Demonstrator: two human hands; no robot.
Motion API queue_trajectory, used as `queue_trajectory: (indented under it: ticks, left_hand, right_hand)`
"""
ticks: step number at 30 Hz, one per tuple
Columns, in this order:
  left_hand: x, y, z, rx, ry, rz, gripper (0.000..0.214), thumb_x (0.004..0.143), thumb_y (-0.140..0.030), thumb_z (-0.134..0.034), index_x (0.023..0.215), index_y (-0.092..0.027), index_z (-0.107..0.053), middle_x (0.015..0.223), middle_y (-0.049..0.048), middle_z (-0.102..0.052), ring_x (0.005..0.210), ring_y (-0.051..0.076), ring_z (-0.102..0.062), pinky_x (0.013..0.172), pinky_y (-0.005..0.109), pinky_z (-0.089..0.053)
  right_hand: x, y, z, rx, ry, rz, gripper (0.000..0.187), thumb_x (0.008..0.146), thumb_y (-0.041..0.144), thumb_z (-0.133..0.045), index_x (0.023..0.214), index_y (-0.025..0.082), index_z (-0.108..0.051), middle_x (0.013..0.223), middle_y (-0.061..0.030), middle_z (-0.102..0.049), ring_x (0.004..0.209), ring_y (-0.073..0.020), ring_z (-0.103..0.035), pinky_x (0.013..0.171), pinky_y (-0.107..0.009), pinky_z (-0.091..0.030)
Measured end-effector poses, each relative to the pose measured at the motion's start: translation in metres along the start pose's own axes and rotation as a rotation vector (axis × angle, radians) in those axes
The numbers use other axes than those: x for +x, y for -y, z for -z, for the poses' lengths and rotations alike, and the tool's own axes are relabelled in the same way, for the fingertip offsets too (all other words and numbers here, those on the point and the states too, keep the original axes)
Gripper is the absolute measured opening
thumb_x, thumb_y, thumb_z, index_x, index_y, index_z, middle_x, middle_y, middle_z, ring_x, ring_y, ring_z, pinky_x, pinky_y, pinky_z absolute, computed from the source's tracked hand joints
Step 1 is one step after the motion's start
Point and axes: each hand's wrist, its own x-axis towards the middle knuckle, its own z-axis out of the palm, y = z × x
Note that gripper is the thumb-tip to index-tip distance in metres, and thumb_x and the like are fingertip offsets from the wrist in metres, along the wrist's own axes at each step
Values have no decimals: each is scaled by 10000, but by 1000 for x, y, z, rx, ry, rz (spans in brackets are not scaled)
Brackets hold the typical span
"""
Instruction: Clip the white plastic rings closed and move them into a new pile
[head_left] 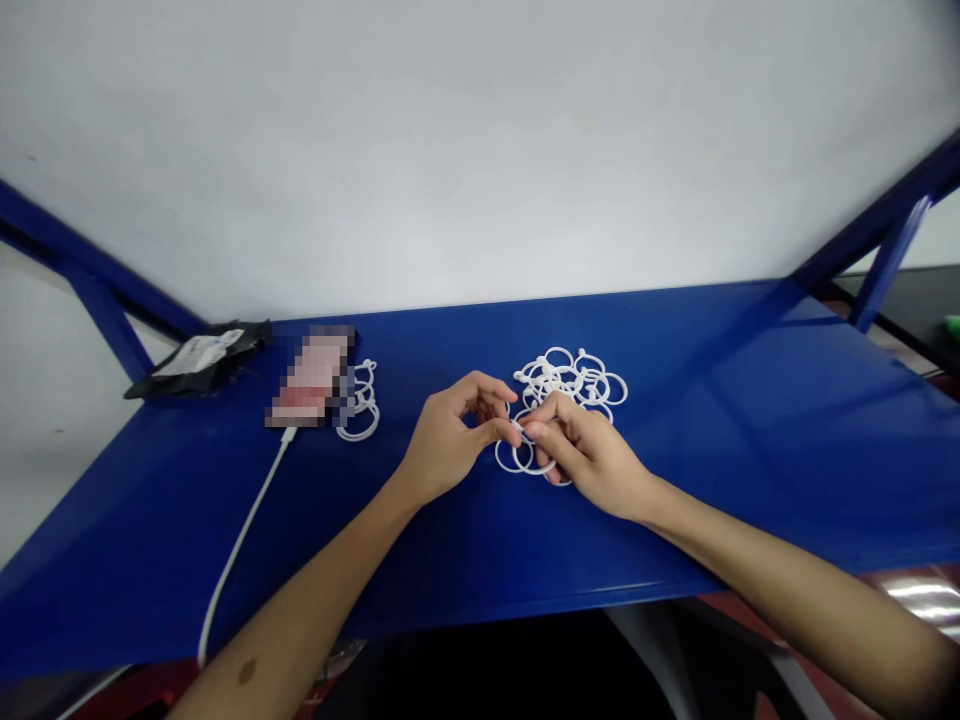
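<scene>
My left hand [450, 440] and my right hand [589, 450] meet over the middle of a blue table [750, 440]. Both pinch the same small white plastic ring [521, 455], fingertips touching at its top. Just behind my hands lies a loose pile of several white rings [574, 378]. A smaller stack of white rings [361, 400] lies further left, beside a pink phone.
A pink phone [311, 390] rests at left with a white cable [240, 540] running off the front edge. A black packet with a white label [199, 358] lies at the far left corner. A white wall rises behind; blue frame struts slant at both sides.
</scene>
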Motion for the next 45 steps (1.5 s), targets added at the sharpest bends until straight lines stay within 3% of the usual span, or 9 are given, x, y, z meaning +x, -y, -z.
queue_trajectory:
  ticks: [5, 10, 15, 19, 26, 29, 34, 38, 45]
  left_hand:
    - [-4, -4, -3, 89, -14, -56, 239, 805, -421, -780, 855, -213, -675, 627, -38, -672, 594, 108, -591, 609, 230, -454]
    - [-1, -5, -5, 215, 25, -109, 112, 866, -315, -725, 794, -231, -711, 674, -45, -705, 617, 100, -605, 616, 223, -449]
    - [9, 2, 4, 352, -91, -84, 93, 862, -284, -724, 792, -227, -706, 746, -36, -711, 648, 108, -599, 637, 235, -457]
    - [15, 18, 9, 510, -174, -109, 51, 867, -265, -722, 824, -238, -716, 776, -29, -703, 682, 128, -578, 689, 262, -464]
    - [23, 29, 12, 853, -145, -211, 147, 946, -316, -611, 891, -221, -710, 918, 23, -734, 901, 218, -564, 874, 371, -442]
    - [25, 23, 28, 1029, -241, -130, 209, 971, -324, -539, 938, -205, -708, 988, 62, -719, 964, 259, -564, 888, 399, -435]
    - [22, 17, 60, 1452, -406, 176, 316, 940, -324, -532, 1169, -147, -659, 1174, 178, -637, 1089, 395, -533, 876, 483, -419]
    - [19, 20, 76, 1531, -348, 351, 323, 939, -232, -469, 1198, -115, -622, 1167, 209, -617, 1062, 395, -573, 896, 510, -408]
    - [23, 35, 83, 1365, -263, 254, 373, 865, -94, -443, 1175, -162, -639, 1147, 175, -623, 1044, 320, -607, 940, 488, -394]
  right_hand:
    - [-3, -2, 1, -56, 17, 93, 196, 1014, 358, -515, 896, 203, -536, 591, 62, -543, 481, -70, -504, 463, -201, -389]
    - [1, -5, 4, -181, -13, 66, 228, 1025, 381, -480, 925, 197, -569, 567, 64, -546, 459, -77, -513, 471, -213, -406]
    - [12, -6, 13, -482, -210, 140, 276, 1018, 384, -493, 1166, 181, -606, 757, -9, -680, 616, -128, -613, 577, -269, -455]
    - [18, -6, 23, -652, -387, 224, 245, 1006, 337, -515, 1157, 176, -621, 873, -50, -687, 730, -163, -622, 662, -308, -474]
    - [19, -8, 28, -756, -383, 318, 156, 1002, 274, -518, 1056, 192, -640, 862, -48, -667, 818, -194, -605, 762, -359, -463]
    - [19, -8, 28, -753, -381, 324, 152, 1002, 276, -521, 1051, 201, -643, 868, -50, -669, 826, -198, -595, 760, -360, -459]
    - [19, -6, 28, -748, -373, 316, 152, 999, 277, -515, 1021, 209, -649, 882, -58, -677, 840, -208, -595, 763, -370, -459]
    - [18, -7, 27, -732, -354, 321, 140, 1000, 271, -513, 1009, 213, -640, 923, -62, -687, 859, -208, -604, 813, -390, -467]
    - [17, -9, 24, -698, -293, 315, 147, 997, 259, -512, 990, 206, -649, 948, -64, -708, 887, -213, -618, 845, -399, -473]
